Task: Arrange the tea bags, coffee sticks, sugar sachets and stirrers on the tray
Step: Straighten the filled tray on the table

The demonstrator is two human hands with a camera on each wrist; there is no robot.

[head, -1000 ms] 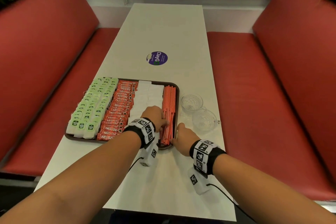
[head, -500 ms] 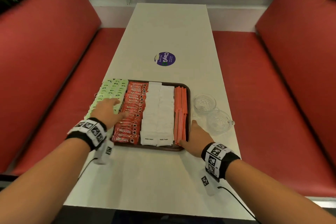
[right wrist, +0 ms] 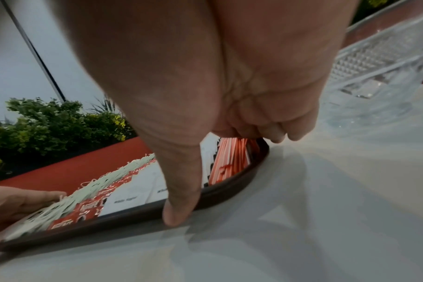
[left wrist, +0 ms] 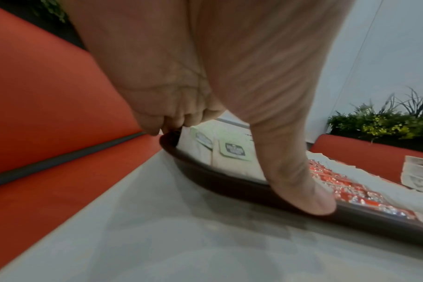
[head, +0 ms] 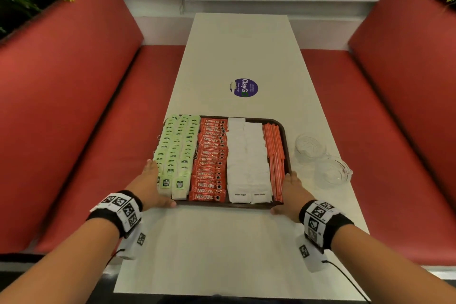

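A dark brown tray [head: 222,205] lies on the white table, filled in four columns: green tea bags [head: 177,148], red coffee sticks [head: 211,158], white sugar sachets [head: 246,158] and orange stirrers [head: 275,155]. My left hand [head: 158,185] holds the tray's near left corner. Its fingers [left wrist: 157,122] curl over the side rim and its thumb [left wrist: 297,181] presses the near rim [left wrist: 217,181]. My right hand [head: 286,192] holds the near right corner the same way, with its thumb [right wrist: 181,190] on the near rim [right wrist: 229,188] and its fingers beside the stirrers [right wrist: 232,158].
Two glass cups [head: 309,147] [head: 333,173] stand on the table just right of the tray, close to my right hand. A round purple sticker [head: 243,87] lies beyond the tray. Red bench seats [head: 74,106] run along both sides of the table.
My left hand has moved from the stirrers, across the tea bags, to the tray's near left corner. My right hand has stayed at the near right corner.
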